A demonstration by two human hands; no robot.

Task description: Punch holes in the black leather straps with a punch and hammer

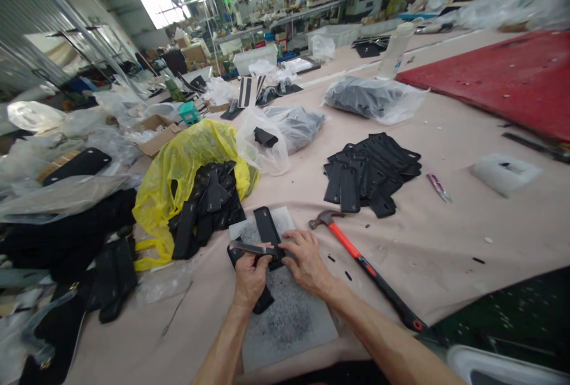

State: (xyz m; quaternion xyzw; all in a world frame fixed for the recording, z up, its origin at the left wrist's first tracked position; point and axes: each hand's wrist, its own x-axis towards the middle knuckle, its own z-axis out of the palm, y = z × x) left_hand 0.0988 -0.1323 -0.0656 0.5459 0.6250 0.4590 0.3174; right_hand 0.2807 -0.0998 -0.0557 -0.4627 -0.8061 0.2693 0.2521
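Over a speckled pale board [285,319], my left hand [252,275] is closed on a flat dark metal tool [249,247], thumb and fingers pinched at its right end. My right hand [307,259] rests on the right edge of a black strap piece [267,226] lying on the board, its fingers bent; whether they grip anything is too small to tell. Another black piece [263,300] sticks out below my left hand. Just right of the board lies a claw hammer [351,247] with a red and black handle, touched by neither hand.
A yellow bag [178,162] holding black pieces [214,192] stands left of the board. A heap of black pieces [371,168], pink snips [439,188] and a red sheet [503,79] lie to the right. Filled clear bags [374,98] lie farther back. People work in the distance.
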